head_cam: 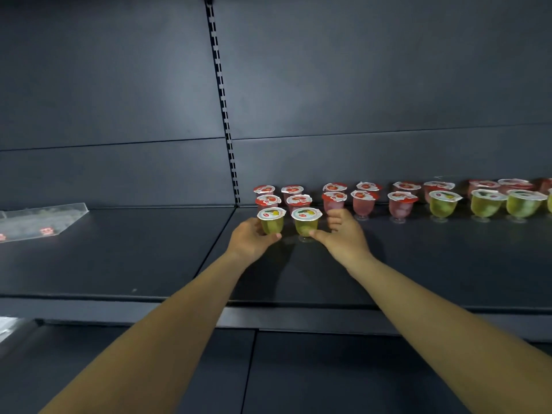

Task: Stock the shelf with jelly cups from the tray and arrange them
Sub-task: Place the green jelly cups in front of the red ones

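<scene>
Two yellow-green jelly cups stand at the front of a cluster on the dark shelf [388, 258]. My left hand [252, 239] grips the left yellow cup [271, 220], with the thumb across its front and the fingers behind. My right hand [343, 234] sits beside the right yellow cup [306, 222]. Its thumb tip touches the cup's lower part, and its fingers are loosely curled in front of a red cup [334, 200]. Behind these stand several red-lidded cups [268, 201] in rows. More red and yellow-green cups [444, 204] run along the back to the right.
A slotted upright post [224, 109] splits the back panel. On the left shelf section lies a clear plastic strip [44, 218] with red marks. The shelf's front lip [298, 319] runs below my forearms, with a lower shelf beneath. Something pale shows at the far left edge [6, 325].
</scene>
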Motion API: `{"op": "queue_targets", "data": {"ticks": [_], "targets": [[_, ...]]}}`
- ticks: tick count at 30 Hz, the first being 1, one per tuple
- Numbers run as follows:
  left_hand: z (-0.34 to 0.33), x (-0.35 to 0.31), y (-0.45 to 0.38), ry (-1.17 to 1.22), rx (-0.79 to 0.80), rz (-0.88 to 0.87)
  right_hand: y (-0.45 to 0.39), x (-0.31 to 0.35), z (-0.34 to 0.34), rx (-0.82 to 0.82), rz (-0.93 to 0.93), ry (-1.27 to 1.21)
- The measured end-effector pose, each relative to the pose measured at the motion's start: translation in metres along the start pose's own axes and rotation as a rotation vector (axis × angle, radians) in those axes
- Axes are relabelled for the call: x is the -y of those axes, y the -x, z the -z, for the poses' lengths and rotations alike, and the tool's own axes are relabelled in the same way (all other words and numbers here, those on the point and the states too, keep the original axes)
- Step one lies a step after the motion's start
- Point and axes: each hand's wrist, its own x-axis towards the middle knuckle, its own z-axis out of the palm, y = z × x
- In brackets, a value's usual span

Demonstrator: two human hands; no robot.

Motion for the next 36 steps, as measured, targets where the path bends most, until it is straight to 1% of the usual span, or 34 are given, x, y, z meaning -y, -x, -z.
{"op": "queue_targets", "data": {"ticks": [2,4,8,12,16,20,24,29,33,36], "targets": [[0.009,-0.011,0.017,-0.146,0.032,-0.059,0.016,0.005,0.021,0.007,0.064,0.129],[0.016,-0.025,0.037,-0.285,0.043,-0.158,0.035,0.011,0.044,0.012,0.152,0.282],[0.017,-0.052,0.088,-0.469,0.037,-0.299,0.084,0.021,0.091,0.037,0.275,0.571],[-0.007,-0.067,0.151,-0.628,0.072,-0.469,0.146,0.013,0.134,-0.004,0.347,0.715],[-0.054,-0.068,0.215,-0.664,0.145,-0.575,0.211,-0.019,0.173,0.014,0.372,0.84],[-0.11,-0.056,0.272,-0.617,0.265,-0.573,0.271,-0.066,0.211,0.071,0.282,0.921],[-0.174,-0.036,0.319,-0.607,0.417,-0.564,0.32,-0.125,0.243,0.129,0.14,0.996],[-0.262,0.005,0.37,-0.523,0.637,-0.434,0.371,-0.208,0.284,0.22,-0.067,0.987],[-0.334,0.041,0.405,-0.554,0.741,-0.375,0.403,-0.282,0.316,0.246,-0.14,0.993],[-0.399,0.072,0.432,-0.577,0.833,-0.286,0.419,-0.349,0.341,0.333,-0.258,0.983]]}}
